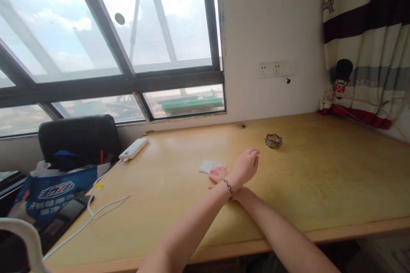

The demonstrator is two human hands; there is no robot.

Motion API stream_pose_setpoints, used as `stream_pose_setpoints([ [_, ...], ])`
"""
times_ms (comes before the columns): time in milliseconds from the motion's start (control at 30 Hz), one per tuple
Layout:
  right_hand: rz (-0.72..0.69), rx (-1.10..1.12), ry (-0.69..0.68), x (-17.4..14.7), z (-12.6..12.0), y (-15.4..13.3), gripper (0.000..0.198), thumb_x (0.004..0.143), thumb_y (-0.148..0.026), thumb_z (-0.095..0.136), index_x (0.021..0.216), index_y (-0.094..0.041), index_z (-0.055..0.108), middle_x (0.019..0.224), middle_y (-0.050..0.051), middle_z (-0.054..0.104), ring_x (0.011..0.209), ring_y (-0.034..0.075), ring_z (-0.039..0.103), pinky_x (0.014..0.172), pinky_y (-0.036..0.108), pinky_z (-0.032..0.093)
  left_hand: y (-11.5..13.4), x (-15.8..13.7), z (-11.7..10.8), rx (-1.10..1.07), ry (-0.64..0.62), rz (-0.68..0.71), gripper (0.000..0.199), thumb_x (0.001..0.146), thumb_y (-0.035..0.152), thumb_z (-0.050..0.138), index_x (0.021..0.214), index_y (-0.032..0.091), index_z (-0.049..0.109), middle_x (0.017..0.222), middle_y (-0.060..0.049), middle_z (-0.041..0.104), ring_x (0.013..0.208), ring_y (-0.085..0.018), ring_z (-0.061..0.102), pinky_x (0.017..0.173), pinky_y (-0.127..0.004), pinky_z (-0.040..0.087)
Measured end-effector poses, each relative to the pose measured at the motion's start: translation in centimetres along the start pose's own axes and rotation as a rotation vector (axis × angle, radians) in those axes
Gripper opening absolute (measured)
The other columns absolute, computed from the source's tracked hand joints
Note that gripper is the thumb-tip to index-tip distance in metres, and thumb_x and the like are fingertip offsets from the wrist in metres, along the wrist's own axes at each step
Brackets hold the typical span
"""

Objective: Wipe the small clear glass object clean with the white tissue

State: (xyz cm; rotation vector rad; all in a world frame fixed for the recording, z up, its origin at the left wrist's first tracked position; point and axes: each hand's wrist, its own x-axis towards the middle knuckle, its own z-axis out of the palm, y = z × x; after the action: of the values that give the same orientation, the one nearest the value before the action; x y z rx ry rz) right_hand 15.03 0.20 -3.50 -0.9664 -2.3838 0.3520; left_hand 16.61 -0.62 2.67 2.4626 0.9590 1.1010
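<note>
My forearms cross over the yellow-brown tabletop [173, 209], the left one above the right. My left hand [245, 167], with a dark braided bracelet [228, 188] at its wrist, is to the right of the crossing. Its fingers curl in with nothing visible in them. Partly hidden beneath that arm, my right hand [219, 174] lies to the left, fingers stretched over a folded white tissue [207, 166], thumb apart. The tissue lies flat on the table, its near part covered by the hand. A dark-rimmed, wavy-edged glass ashtray [273, 141] stands beyond my left hand.
A white power bank [133, 149] with a white cable [107, 211] lies at the table's left. Beyond that edge are a black chair [80, 136] and a blue bag [60, 192]. Windows and a wall with sockets [270, 69] bound the far side; a curtain [368, 51] hangs at right.
</note>
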Motion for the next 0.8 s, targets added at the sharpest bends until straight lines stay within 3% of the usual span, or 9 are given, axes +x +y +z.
stream_pose_setpoints([
  [133,-0.108,-0.024,-0.102,-0.2,-0.4,0.0,0.019,0.077,-0.032,0.054,0.086,-0.016,0.058,0.096,0.007,0.060,0.095,0.018,0.050,0.084,0.033,0.039,0.7,4.8,5.7,0.118,-0.128,0.073,0.031,0.081,0.015,0.033,0.108,0.015,0.049,0.107,-0.012,0.054,0.101,-0.020,0.049,0.088,-0.034,0.041],
  [267,-0.063,-0.008,-0.053,-0.3,-0.5,-0.6,0.016,0.080,-0.030,0.049,0.086,-0.018,0.059,0.088,0.005,0.061,0.086,0.016,0.053,0.076,0.028,0.040,0.0,7.7,10.2,0.236,-0.120,0.092,0.042,0.081,0.015,0.033,0.122,0.014,0.035,0.130,-0.012,0.037,0.123,-0.023,0.026,0.099,-0.042,0.027],
  [367,-0.023,0.003,-0.020,-0.4,-0.4,-0.8,0.015,0.080,-0.028,0.048,0.083,-0.020,0.060,0.084,0.004,0.062,0.083,0.016,0.053,0.072,0.026,0.039,-0.9,8.4,12.3,0.281,-0.177,0.053,0.050,0.082,0.022,0.037,0.129,0.016,0.024,0.135,-0.010,0.029,0.127,-0.025,0.016,0.100,-0.047,0.021],
  [500,0.046,-0.004,0.028,-0.6,-0.1,-0.7,0.017,0.081,-0.029,0.045,0.082,-0.020,0.060,0.081,0.003,0.062,0.078,0.014,0.053,0.067,0.024,0.039,-1.9,8.4,13.1,0.329,-0.208,0.095,0.048,0.081,0.026,0.043,0.126,0.018,0.028,0.127,-0.011,0.038,0.123,-0.024,0.024,0.099,-0.046,0.023],
  [600,0.054,-0.030,0.048,-0.6,0.1,-0.6,0.017,0.080,-0.030,0.047,0.081,-0.019,0.059,0.080,0.003,0.061,0.076,0.014,0.053,0.065,0.023,0.038,-2.5,8.6,12.4,0.361,-0.209,0.088,0.038,0.079,0.027,0.048,0.115,0.017,0.040,0.113,-0.012,0.046,0.112,-0.024,0.036,0.092,-0.042,0.032],
  [800,-0.082,-0.050,0.025,-0.6,0.1,-0.3,0.014,0.079,-0.026,0.048,0.077,-0.019,0.059,0.086,0.003,0.059,0.085,0.014,0.051,0.073,0.025,0.038,-3.9,8.7,10.6,0.342,-0.247,0.104,0.015,0.078,0.024,0.051,0.091,0.018,0.054,0.093,-0.009,0.051,0.098,-0.022,0.043,0.079,-0.034,0.041],
])
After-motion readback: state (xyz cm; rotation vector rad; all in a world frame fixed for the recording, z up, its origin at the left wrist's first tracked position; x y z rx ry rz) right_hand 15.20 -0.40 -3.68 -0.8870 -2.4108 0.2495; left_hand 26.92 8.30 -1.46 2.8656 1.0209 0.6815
